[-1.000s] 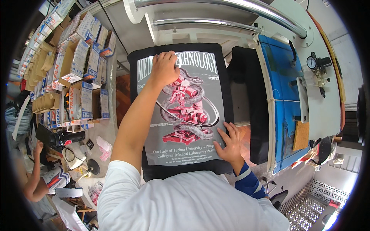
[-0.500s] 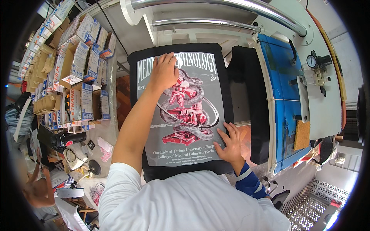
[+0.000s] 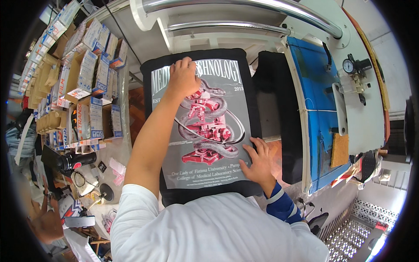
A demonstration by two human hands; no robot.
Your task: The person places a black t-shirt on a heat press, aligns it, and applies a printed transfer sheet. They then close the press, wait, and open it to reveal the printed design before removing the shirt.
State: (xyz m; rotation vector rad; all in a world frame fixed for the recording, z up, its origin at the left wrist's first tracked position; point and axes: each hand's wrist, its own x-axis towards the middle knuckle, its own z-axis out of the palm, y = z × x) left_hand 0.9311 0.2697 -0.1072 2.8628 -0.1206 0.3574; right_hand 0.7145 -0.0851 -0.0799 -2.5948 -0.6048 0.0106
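Observation:
A grey transfer sheet [image 3: 179, 131] with a pink-and-grey picture of a snake wound around a microscope, and white lettering, lies on black fabric [image 3: 255, 113] stretched over a flat, board-shaped platen. My left hand [image 3: 183, 78] rests on the sheet's upper left part, over the large top lettering, palm down with fingers slightly bent and holding nothing. At the lower right edge of the sheet, my right hand [image 3: 258, 165] touches it with fingers spread. A blue band with a pale stripe wraps my right wrist.
On the right stands a press with a blue panel [image 3: 316, 83], a pressure gauge [image 3: 348, 66] and a second black-covered platen [image 3: 290, 131]. Chrome bars [image 3: 244, 5] cross the far side. Stacked cardboard boxes [image 3: 83, 72] and a black bottle [image 3: 77, 161] fill the left; another person [image 3: 48, 222] is at lower left.
The whole view has shifted slightly, so the platen appears a little further left. Both hands stay at nearly the same spots on the sheet, the left with its fingers a bit more bent.

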